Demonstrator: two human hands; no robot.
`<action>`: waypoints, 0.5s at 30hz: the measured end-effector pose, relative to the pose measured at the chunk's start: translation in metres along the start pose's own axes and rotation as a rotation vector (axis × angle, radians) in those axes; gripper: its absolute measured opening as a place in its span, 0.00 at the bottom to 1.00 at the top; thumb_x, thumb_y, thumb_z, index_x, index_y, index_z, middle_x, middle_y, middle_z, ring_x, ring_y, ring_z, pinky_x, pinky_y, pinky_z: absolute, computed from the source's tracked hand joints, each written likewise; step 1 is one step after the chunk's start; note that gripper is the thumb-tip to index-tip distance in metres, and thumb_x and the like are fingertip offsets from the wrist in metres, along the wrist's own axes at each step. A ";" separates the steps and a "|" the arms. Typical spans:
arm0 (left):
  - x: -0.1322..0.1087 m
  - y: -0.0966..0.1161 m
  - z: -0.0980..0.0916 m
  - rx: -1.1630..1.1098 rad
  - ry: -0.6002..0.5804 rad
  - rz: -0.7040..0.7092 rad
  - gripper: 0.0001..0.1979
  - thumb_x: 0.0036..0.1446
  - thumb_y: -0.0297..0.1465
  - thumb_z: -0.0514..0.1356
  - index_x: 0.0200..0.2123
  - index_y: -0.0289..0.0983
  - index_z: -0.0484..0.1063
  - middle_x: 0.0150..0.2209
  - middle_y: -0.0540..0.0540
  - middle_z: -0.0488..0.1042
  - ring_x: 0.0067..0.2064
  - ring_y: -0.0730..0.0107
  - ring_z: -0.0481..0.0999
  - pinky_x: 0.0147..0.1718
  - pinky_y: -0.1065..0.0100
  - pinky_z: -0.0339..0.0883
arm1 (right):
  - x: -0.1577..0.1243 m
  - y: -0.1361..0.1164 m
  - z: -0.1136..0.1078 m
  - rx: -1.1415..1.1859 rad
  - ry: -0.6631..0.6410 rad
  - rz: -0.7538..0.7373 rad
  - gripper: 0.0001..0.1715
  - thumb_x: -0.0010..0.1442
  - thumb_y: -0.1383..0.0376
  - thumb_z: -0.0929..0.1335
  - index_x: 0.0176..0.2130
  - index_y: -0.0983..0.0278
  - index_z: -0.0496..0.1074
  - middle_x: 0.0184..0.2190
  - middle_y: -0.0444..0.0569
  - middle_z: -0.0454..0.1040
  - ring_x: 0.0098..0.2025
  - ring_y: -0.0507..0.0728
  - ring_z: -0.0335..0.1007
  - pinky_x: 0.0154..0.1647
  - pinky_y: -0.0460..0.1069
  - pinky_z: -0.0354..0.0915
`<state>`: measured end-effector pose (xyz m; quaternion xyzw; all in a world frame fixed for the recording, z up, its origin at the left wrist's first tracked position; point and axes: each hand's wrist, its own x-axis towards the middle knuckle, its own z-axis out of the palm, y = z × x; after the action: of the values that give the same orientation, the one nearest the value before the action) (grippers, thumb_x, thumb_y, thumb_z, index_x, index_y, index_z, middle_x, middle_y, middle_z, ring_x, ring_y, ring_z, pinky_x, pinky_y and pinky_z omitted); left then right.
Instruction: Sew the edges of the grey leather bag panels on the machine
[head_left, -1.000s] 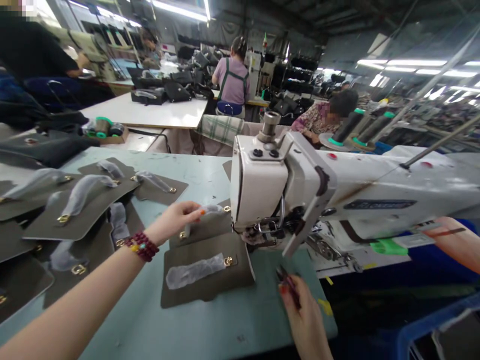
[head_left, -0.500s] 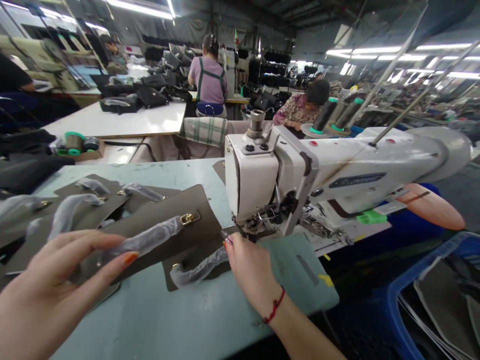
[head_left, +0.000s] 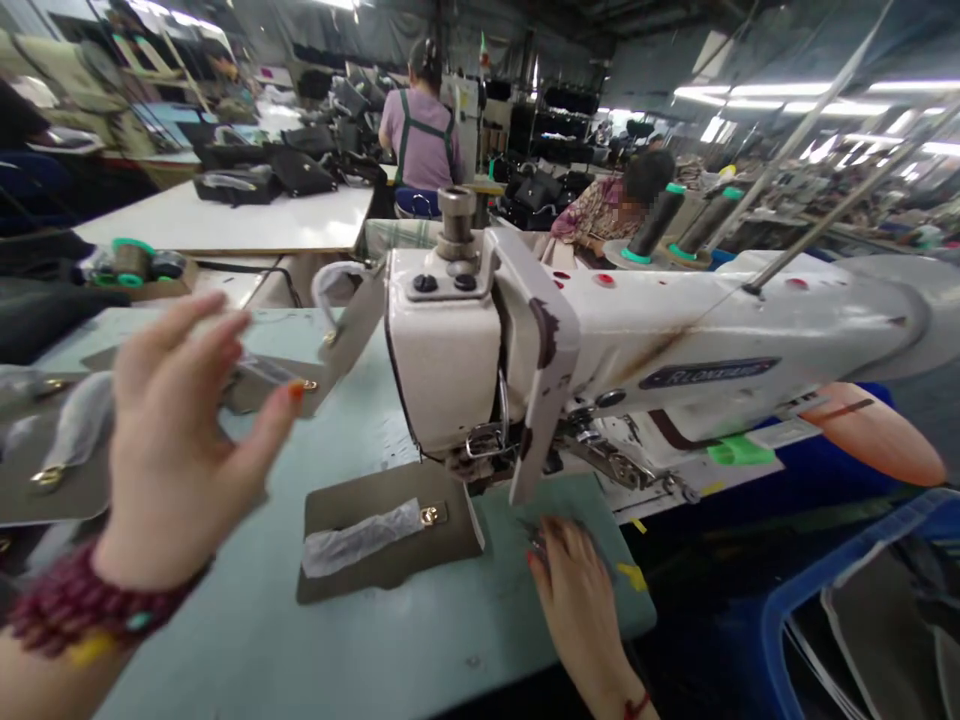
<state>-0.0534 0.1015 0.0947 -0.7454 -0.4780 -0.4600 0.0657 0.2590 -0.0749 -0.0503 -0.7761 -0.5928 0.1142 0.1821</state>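
Observation:
My left hand [head_left: 184, 440] is raised over the left side of the table, fingers apart and holding nothing. Beyond its fingertips, a grey-brown panel with a plastic-wrapped handle [head_left: 356, 320] is steeply tilted; I cannot tell if it touches the table. My right hand [head_left: 576, 580] lies low at the table's right end, its fingers over a small pointed metal tool [head_left: 529, 530], mostly hidden. Between my hands, another grey-brown panel [head_left: 360, 500] lies flat below the needle area, its wrapped handle and gold buckle facing up.
A white sewing machine [head_left: 450, 360] stands across the light green table [head_left: 300, 660]. Several similar panels [head_left: 82, 480] overlap at left. A blue bin [head_left: 772, 620] with flat pieces is at lower right. Thread cones [head_left: 656, 225] stand behind the machine. Other people sit at work farther back.
My left hand has let go of the panel it held and lifted, fingers spread. My right hand has moved right and down to the table with the pointed tool. The view has shifted slightly.

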 end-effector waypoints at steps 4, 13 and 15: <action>-0.125 0.052 0.003 -0.301 -0.482 0.276 0.11 0.63 0.28 0.57 0.46 0.43 0.73 0.42 0.48 0.78 0.45 0.70 0.78 0.45 0.75 0.73 | 0.016 -0.034 0.000 0.323 0.032 -0.172 0.19 0.70 0.64 0.58 0.50 0.67 0.75 0.46 0.58 0.79 0.48 0.62 0.76 0.49 0.54 0.69; -0.153 0.021 0.075 0.022 -0.526 0.173 0.37 0.63 0.38 0.56 0.70 0.40 0.44 0.68 0.28 0.52 0.67 0.33 0.55 0.57 0.34 0.60 | 0.029 -0.097 -0.005 0.614 -0.067 -0.139 0.20 0.71 0.59 0.60 0.34 0.65 0.75 0.27 0.48 0.76 0.27 0.54 0.70 0.28 0.45 0.58; -0.120 0.025 0.071 0.017 -0.560 0.277 0.32 0.62 0.40 0.58 0.67 0.43 0.55 0.63 0.31 0.63 0.60 0.40 0.66 0.53 0.41 0.67 | 0.029 -0.097 -0.003 0.712 -0.095 -0.120 0.22 0.71 0.57 0.59 0.33 0.65 0.74 0.24 0.46 0.72 0.25 0.52 0.64 0.26 0.45 0.54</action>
<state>-0.0046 0.0479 -0.0271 -0.9006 -0.3753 -0.2193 -0.0003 0.1831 -0.0251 -0.0058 -0.6215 -0.5683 0.3384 0.4198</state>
